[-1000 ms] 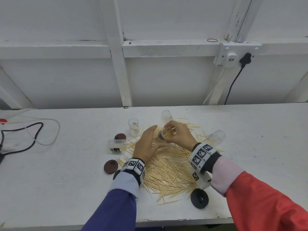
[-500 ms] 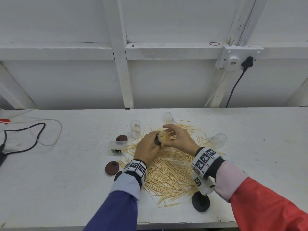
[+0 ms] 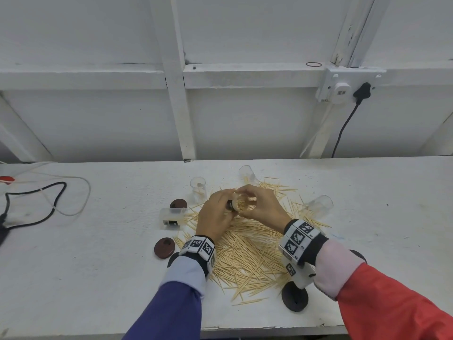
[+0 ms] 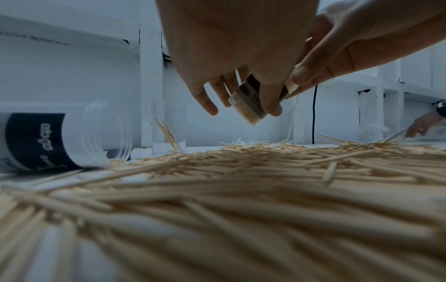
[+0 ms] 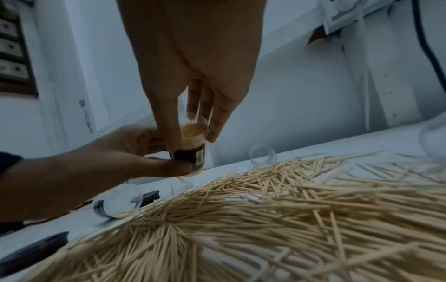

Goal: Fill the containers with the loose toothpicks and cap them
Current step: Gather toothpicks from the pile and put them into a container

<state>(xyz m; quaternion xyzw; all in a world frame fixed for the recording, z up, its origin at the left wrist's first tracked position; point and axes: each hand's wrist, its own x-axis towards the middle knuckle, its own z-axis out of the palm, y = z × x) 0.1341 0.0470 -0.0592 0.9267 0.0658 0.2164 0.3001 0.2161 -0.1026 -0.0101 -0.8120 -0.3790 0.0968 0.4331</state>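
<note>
Left hand [image 3: 215,213] grips the filled container's [image 5: 193,150] labelled base while right-hand fingers [image 5: 169,122] pinch its clear cap [image 5: 195,122]; seating it squarely should avoid snagging toothpick tips

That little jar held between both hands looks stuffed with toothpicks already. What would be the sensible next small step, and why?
Probably free the right hand and reach for a dark cap lying left of the pile. The held container looks packed with toothpicks up to its mouth and has no cap on it, while the left hand grips its labelled base firmly enough to hold it alone.
</note>
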